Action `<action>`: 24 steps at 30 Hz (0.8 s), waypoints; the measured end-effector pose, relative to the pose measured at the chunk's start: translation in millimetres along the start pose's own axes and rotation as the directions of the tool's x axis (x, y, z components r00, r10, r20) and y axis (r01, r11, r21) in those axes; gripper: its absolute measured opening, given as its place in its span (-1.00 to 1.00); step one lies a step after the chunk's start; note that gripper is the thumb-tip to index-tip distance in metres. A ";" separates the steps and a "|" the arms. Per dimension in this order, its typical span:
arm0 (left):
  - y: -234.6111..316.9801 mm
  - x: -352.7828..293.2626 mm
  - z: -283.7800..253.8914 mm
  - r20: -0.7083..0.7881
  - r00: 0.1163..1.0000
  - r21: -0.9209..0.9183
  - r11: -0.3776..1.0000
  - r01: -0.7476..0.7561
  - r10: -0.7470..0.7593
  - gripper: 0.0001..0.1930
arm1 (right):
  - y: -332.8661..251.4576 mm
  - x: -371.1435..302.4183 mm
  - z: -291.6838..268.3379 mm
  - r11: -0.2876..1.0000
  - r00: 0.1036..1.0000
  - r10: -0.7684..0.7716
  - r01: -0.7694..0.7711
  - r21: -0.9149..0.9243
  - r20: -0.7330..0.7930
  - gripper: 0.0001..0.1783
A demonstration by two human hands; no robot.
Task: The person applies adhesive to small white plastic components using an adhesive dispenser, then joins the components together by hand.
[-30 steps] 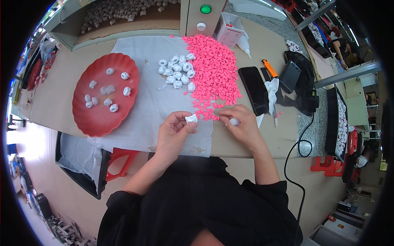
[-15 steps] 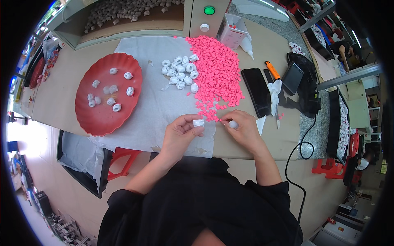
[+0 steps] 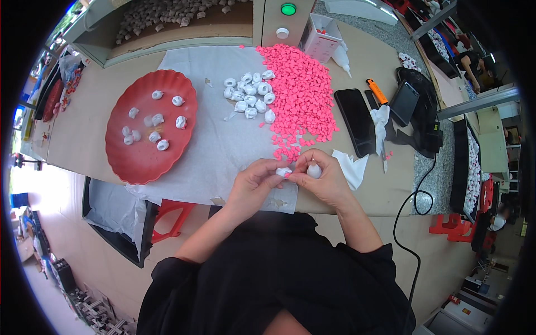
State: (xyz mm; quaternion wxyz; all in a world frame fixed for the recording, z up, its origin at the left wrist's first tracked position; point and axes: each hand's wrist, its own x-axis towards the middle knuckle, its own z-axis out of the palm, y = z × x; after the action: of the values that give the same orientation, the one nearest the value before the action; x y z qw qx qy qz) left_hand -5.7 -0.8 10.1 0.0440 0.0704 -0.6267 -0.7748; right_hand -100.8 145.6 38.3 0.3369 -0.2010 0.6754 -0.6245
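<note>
Between the thumb and fingers of my left hand [image 3: 252,183] is a small white rounded piece [image 3: 282,171] with dark marks elsewhere on its kind. My right hand [image 3: 330,183] pinches a small pink piece [image 3: 287,175] against the white one; the fingertips of both hands almost meet. Tucked in the right hand's curled fingers is a white, rounded, bottle-like thing [image 3: 314,171], mostly hidden. Just beyond the hands spreads a heap of pink pieces [image 3: 296,89]. To its left several white pieces [image 3: 250,92] lie grouped on a white sheet [image 3: 206,145].
A red scalloped tray [image 3: 125,162] at left holds several white pieces. Right of the heap lie a black phone [image 3: 355,123], an orange-handled cutter [image 3: 377,92], crumpled tissue [image 3: 352,168] and a white squeeze bottle [image 3: 341,56]. A black cable [image 3: 410,212] hangs over the table's right side.
My right hand has moved left from the edge of the pink heap with a pink piece, meeting the white piece. My left hand has shifted slightly right and nearer. The view has shifted slightly.
</note>
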 end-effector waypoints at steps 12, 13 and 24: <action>1.7 -0.4 -2.9 0.045 0.999 0.075 0.997 0.001 -0.004 -0.73 | 0.3 0.7 2.8 0.990 1.000 -0.007 0.004 -0.141 -0.022 -0.81; 0.3 -0.6 -3.2 0.045 0.999 0.075 0.997 0.009 -0.013 -0.73 | 0.5 -0.7 4.9 0.987 0.998 -0.009 0.000 -0.158 -0.059 -0.81; -1.8 -0.5 1.7 -0.069 0.995 -0.178 0.982 0.064 -0.077 -0.78 | 22.1 -4.3 20.5 0.949 0.942 -0.289 0.259 -0.179 -0.169 -0.85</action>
State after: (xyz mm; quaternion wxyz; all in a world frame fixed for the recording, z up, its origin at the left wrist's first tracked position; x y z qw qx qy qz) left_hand -5.5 1.3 8.7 0.0462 0.1177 -0.5510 -0.8249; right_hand -80.0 137.1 17.6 0.1627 -0.2573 0.7165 -0.6276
